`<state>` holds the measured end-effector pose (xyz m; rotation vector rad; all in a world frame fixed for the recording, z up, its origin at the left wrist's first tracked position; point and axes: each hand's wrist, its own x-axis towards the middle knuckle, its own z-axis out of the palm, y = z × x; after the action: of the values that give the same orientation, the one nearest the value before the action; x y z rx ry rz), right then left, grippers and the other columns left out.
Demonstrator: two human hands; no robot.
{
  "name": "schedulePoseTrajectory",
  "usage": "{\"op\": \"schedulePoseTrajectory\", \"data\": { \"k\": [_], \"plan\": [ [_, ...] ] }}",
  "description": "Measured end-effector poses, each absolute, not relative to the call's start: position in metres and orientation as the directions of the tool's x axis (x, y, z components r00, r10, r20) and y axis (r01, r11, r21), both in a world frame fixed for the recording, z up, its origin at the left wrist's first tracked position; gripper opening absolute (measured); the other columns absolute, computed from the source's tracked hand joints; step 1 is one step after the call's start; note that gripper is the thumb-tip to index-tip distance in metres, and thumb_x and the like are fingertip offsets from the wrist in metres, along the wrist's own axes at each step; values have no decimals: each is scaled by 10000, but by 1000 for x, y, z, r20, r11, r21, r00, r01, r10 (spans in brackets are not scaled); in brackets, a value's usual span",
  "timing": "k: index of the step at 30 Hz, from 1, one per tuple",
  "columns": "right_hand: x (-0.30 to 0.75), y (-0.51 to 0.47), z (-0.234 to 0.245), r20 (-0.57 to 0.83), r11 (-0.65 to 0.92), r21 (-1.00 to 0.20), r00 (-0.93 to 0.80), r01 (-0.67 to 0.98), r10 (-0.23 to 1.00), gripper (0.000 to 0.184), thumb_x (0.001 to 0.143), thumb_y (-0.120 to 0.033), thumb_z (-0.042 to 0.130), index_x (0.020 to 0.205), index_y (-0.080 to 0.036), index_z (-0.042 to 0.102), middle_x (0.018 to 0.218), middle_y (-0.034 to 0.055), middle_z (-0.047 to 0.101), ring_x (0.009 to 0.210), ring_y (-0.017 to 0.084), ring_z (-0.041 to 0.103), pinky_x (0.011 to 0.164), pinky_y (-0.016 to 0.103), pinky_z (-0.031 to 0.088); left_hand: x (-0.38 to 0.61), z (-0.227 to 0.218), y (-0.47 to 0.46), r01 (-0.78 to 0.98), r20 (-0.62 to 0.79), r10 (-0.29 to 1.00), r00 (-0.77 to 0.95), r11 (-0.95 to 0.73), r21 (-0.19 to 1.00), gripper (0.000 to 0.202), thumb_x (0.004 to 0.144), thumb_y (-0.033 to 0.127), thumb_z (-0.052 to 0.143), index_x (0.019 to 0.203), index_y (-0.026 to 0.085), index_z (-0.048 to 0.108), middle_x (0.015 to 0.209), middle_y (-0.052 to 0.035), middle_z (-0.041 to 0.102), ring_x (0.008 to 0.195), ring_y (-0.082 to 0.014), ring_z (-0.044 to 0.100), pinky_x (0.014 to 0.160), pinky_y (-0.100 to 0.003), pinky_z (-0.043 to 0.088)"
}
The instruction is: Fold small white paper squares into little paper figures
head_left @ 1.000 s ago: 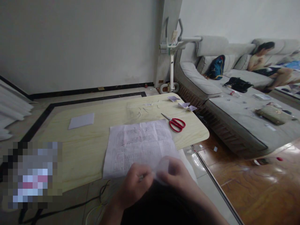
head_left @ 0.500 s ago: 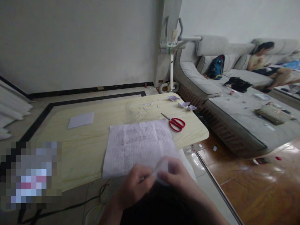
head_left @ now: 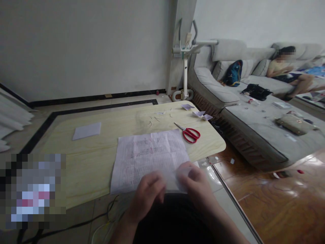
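Observation:
Above the near edge of a large creased printed sheet, my two hands face each other, a short gap apart. My right hand is closed on a small pale piece of paper, which is blurred by motion. My left hand has its fingers curled, with the tips smeared, so whether it grips the paper's other side is unclear. Red-handled scissors lie at the sheet's far right corner, blades partly apart. Several small folded paper pieces rest near the table's far right corner.
The pale wooden table carries a white paper stack on the left and thin paper scraps farther back. A pixelated patch covers the lower left. To the right are a grey sofa with bags and a seated person.
My hands have drawn apart from each other. The small paper was between the fingers of both; now it shows as a blur at my right hand. Scissors and large sheet stayed put.

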<state>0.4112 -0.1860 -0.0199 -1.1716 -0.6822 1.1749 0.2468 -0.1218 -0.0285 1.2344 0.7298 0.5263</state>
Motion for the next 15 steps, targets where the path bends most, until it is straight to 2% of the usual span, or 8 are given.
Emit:
{"op": "schedulePoseTrajectory", "data": {
  "k": [4, 11, 15],
  "plan": [
    [408, -187, -23, -181, -56, -924, 304, -377, 935, 223, 734, -322, 809, 733, -179, 637, 596, -44, 558, 523, 92, 465, 487, 200, 360, 250, -10, -125, 138, -193, 721, 665, 135, 981, 275, 899, 270, 473, 631, 209, 465, 566, 48, 498, 553, -107, 479, 555, -213, 396],
    [395, -188, -17, -221, -108, -917, 265, -383, 938, 195, 743, -285, 781, 728, -180, 618, 597, -43, 578, 512, 93, 495, 481, 196, 387, 254, -5, -128, 276, -172, 762, 624, -9, 961, 305, 915, 279, 418, 617, 231, 371, 573, 58, 400, 560, -120, 443, 535, -226, 369],
    [393, -188, -13, -187, -87, -939, 281, -334, 941, 167, 747, -272, 768, 735, -182, 628, 610, -34, 605, 530, 104, 527, 482, 197, 406, 254, -8, -126, 292, -138, 799, 585, -49, 955, 311, 894, 257, 418, 594, 236, 339, 544, 64, 382, 517, -112, 403, 484, -226, 326]
  ]
}}
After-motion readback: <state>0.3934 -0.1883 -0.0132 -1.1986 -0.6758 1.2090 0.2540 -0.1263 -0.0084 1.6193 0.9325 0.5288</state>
